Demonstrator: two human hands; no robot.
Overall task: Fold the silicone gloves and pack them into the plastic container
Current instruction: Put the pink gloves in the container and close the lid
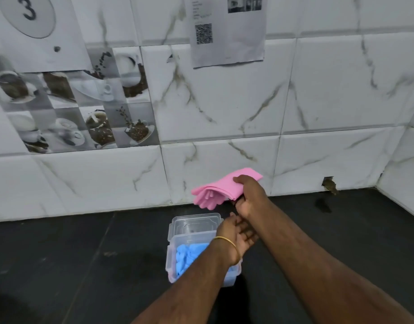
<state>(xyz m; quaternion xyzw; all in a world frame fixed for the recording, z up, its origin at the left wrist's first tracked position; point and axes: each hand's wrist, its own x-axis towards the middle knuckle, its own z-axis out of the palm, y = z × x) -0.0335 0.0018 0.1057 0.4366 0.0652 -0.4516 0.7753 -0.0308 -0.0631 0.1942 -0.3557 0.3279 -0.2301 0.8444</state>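
- Where the black desk (61,265) meets the wall, white marble-veined tiles (329,90) rise behind it, with a patch of coffee-cup picture tiles (73,108) at the left.
- Paper sheet (228,29) with a QR code hangs on the tiles; another sheet with a circled 3 (28,10) sits at the top left.
- Small hole (329,183) breaks the tile at the desk's back edge, on the right.
- Desk is dark and dull, with faint smudges.
- Clear container (192,230) stands on the desk, open, its lid hinged back toward the wall; blue gloves (189,256) lie inside.
- Right hand (248,195) holds the folded pink gloves (215,188) in the air beyond the container, grip clamped on them.
- Left hand (238,235) hovers over the container, fingers spread apart, palm up, empty; a gold bangle (227,244) circles the wrist.
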